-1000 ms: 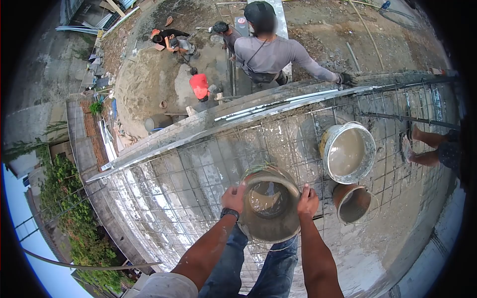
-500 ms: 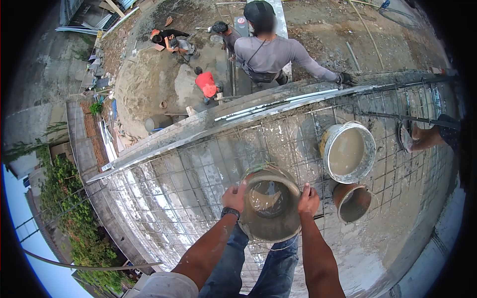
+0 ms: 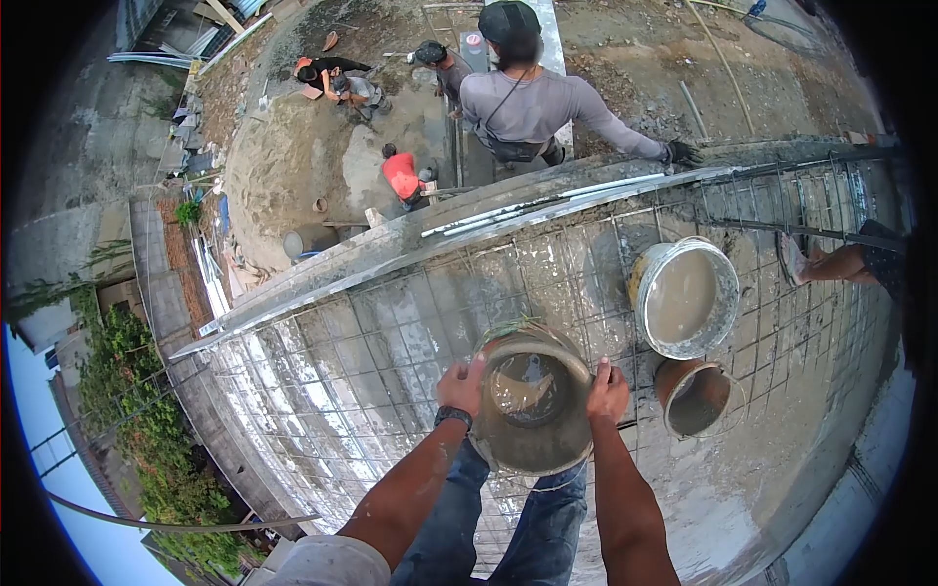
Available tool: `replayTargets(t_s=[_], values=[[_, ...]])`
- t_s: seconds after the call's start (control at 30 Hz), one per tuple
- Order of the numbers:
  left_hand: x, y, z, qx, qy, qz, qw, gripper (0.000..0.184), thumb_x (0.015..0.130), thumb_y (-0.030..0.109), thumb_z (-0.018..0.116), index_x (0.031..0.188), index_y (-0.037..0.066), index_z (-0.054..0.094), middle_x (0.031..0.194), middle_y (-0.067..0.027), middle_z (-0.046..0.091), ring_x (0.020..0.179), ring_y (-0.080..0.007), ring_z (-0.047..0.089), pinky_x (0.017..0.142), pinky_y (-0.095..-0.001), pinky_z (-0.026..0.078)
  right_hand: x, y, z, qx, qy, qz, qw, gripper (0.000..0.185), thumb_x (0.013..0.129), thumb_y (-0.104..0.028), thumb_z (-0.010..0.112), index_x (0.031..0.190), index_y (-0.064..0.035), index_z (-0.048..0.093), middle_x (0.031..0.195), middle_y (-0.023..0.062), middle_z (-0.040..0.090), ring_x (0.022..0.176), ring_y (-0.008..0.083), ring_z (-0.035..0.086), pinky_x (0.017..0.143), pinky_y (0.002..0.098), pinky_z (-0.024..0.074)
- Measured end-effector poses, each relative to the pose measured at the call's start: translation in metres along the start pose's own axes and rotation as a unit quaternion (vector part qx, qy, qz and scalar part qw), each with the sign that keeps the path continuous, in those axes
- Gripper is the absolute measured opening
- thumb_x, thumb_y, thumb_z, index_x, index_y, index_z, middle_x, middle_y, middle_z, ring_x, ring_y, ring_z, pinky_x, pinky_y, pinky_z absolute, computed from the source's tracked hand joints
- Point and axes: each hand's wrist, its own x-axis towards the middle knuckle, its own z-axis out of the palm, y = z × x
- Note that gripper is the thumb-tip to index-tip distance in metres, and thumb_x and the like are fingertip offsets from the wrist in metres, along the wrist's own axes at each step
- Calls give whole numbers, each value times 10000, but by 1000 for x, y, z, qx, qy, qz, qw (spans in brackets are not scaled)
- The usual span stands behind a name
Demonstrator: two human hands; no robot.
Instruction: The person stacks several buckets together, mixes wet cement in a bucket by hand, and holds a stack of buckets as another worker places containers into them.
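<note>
Both hands are pinching one rim in the head view: my left hand point(image 3: 459, 388) is clasping the grey bucket point(image 3: 532, 454) at about 10 o'clock of its mouth, and my right hand point(image 3: 607, 393) is clasping it at about 2 o'clock. Fingers are curling around the outside, though I cannot tell exactly how they are sitting underneath.

This grey bucket is lying squarely between my arms, in front of my jeans point(image 3: 528, 527), so neither hand is nearer than the other. Its long axis is running away from me, the mouth facing up toward me and the base showing slightly toward 12 o'clock. Something wet and muddy is glistening at the bottom. Whether the base is touching the steel mesh point(image 3: 430, 293), I cannot tell.

My right hand is the one nearer the other two containers: a brown bucket point(image 3: 710, 385) is sitting near it at 3 o'clock, and a larger white-rimmed bucket point(image 3: 674, 351), holding murky liquid, is standing at 2 o'clock, just beside the brown one. Toward 12 o'clock, white pipes point(image 3: 547, 207) are lying along the ledge, and a co-worker point(image 3: 528, 107) is resting a gloved hand point(image 3: 681, 153) there.
</note>
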Motion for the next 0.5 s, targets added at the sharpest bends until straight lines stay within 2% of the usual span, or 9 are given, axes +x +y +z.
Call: replayTargets(t_s=[0.5], values=[[2, 0, 0, 9, -10, -5, 1000, 636, 910, 622, 730, 872, -12, 719, 830, -180, 738, 783, -280, 703, 788, -417, 550, 1, -3, -1, -2, -6, 12, 1000, 599, 1035, -530, 550, 950, 44, 702, 933, 318, 708, 901, 514, 667, 808, 557, 494]])
